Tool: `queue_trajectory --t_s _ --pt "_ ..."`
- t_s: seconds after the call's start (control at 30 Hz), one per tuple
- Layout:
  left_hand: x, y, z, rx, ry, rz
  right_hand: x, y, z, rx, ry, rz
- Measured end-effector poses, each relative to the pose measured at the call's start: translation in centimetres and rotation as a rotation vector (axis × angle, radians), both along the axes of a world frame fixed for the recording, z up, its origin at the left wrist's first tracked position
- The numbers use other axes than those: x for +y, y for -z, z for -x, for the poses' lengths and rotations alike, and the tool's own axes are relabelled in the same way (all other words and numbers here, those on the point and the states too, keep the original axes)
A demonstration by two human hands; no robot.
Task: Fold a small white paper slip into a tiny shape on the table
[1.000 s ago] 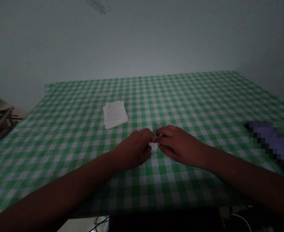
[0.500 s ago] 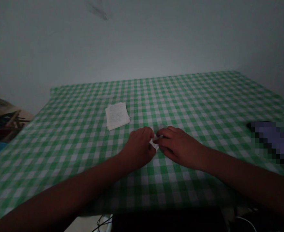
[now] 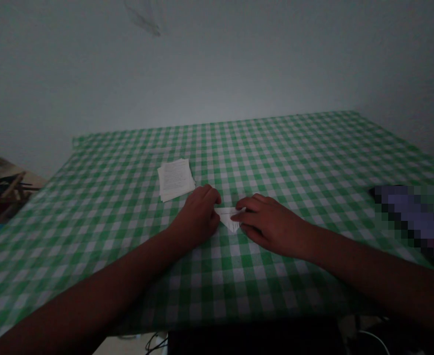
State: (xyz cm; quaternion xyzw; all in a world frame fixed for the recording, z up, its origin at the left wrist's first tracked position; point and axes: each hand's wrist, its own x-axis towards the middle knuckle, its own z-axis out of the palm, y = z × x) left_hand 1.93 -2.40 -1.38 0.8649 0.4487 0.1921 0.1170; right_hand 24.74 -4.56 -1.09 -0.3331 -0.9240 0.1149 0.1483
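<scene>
The folded paper (image 3: 225, 215) lies on the checked tablecloth (image 3: 239, 276) between the hands, its tip toward the person. The right hand (image 3: 272, 223), loosely open, overlaps its right part; the left hand (image 3: 198, 214) curls at its left end, whether gripping I cannot tell. Beyond lies a stack of sheets (image 3: 177, 178).

The cloth (image 3: 235, 286) is checked green and white. On it, the paper (image 3: 231, 226) is white with dark lines; the stack (image 3: 176, 179), white with grey print. Behind it, the wall (image 3: 239, 64) is grey, smudged darker. Below it, one cable (image 3: 376, 338) is white, the cords (image 3: 150, 345) black.
</scene>
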Motion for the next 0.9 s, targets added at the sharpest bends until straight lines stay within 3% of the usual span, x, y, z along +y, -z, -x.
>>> queue_trajectory --t_s 0.13,0.27,0.4,0.5,0.7,0.83,0.9 --pt "-1.1 -0.4 -0.2 0.016 0.239 0.064 -0.2 0.1 0.1 -0.025 0.033 -0.037" --pt "-1.5 -0.6 -0.2 0.092 0.398 0.001 -0.4 0.1 0.3 -0.03 0.083 -0.027" --pt "-1.1 -0.6 0.2 0.173 0.361 -0.048 -0.1 -0.2 0.2 0.078 0.133 0.098" --pt "-0.8 -0.5 0.3 0.204 0.309 -0.063 0.1 -0.6 0.0 0.056 0.149 0.075" --pt "-0.3 -0.1 0.4 0.157 0.299 -0.083 -1.2 -1.1 0.2 -0.043 0.014 -0.017" --pt "-0.2 0.1 0.4 0.135 0.318 -0.074 -1.7 -1.0 0.3 0.048 -0.101 0.009" --pt "-0.3 -0.1 0.4 0.14 0.328 -0.071 -1.4 -0.8 0.1 0.128 -0.09 0.02"
